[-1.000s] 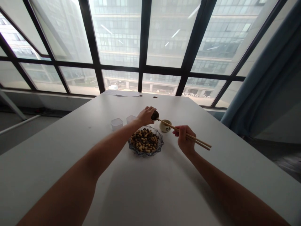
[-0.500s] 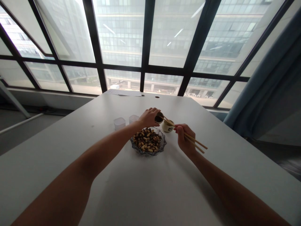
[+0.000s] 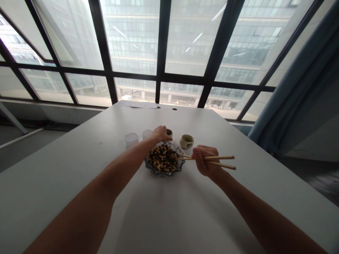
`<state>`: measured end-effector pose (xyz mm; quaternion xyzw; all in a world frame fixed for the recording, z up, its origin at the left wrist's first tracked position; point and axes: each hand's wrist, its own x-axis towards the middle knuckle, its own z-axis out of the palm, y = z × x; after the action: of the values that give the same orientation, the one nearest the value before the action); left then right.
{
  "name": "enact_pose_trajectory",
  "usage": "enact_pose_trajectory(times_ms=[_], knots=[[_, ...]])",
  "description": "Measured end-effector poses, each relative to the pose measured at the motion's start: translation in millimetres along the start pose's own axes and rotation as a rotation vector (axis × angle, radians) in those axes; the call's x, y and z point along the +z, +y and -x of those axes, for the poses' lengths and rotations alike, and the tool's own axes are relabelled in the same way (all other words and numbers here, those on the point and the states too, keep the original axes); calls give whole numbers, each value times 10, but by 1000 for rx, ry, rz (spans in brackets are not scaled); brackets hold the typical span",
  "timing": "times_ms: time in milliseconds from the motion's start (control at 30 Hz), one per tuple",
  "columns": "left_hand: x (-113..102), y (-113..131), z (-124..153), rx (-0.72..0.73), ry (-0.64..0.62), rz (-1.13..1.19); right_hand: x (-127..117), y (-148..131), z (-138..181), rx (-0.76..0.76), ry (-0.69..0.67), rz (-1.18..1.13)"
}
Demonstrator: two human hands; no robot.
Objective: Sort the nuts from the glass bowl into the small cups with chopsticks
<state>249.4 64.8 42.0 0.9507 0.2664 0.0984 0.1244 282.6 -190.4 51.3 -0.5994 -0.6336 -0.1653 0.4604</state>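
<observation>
Tall dark-framed windows back a white desk (image 3: 79,183), at whose middle stands a scalloped glass dish of mixed nuts and beans (image 3: 164,160). Over the dish's right rim, the right hand (image 3: 205,160) pinches a pair of wooden chopsticks (image 3: 209,160), tips at the dish edge. Just beyond the dish, the left hand (image 3: 160,133) is closed around a small dark cup (image 3: 168,133), set down since a second ago, when it was tilted. Right of it stands a cream cup (image 3: 186,141) with a dark, unreadable mark. Left of the dish stand two clear plastic cups (image 3: 131,139).

Bare table (image 3: 164,211) in front — bowl (image 3: 164,163), cups (image 3: 186,141) and tubs (image 3: 131,139) crowding beyond.
</observation>
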Motion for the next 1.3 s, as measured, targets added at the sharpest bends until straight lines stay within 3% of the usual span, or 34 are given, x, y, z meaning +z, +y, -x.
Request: enact_pose_trajectory(times_ms=[133, 267, 367, 533, 633, 733, 933, 1000, 1133, 1300], knots=[[-37, 43, 51, 33, -26, -66, 84, -52, 7, 96, -52, -54], [-137, -56, 217, 153, 114, -56, 205, -22, 34, 273, -151, -178], [-253, -299, 443, 248, 331, -14, 274, 52, 72, 319, -146, -195], [-375, -896, 917, 246, 601, 23, 282, 105, 87, 451, 104, -303], [-284, -1223, 1122, 166, 688, 49, 244, 74, 55, 554, 177, -393], [-93, -1433, 1184, 98, 747, 136, 227, 55, 29, 644, 141, -446], [181, -1519, 1088, -30, 687, 355, 301, 102, 99, 630, -129, -465], [187, -1501, 1088, -47, 656, 378, 331, 128, 157, 571, -146, -411], [128, -1449, 1147, -105, 577, 408, 374, 179, 262, 493, -21, -304], [67, -1406, 1198, -193, 481, 420, 410, 200, 316, 532, 208, -372]])
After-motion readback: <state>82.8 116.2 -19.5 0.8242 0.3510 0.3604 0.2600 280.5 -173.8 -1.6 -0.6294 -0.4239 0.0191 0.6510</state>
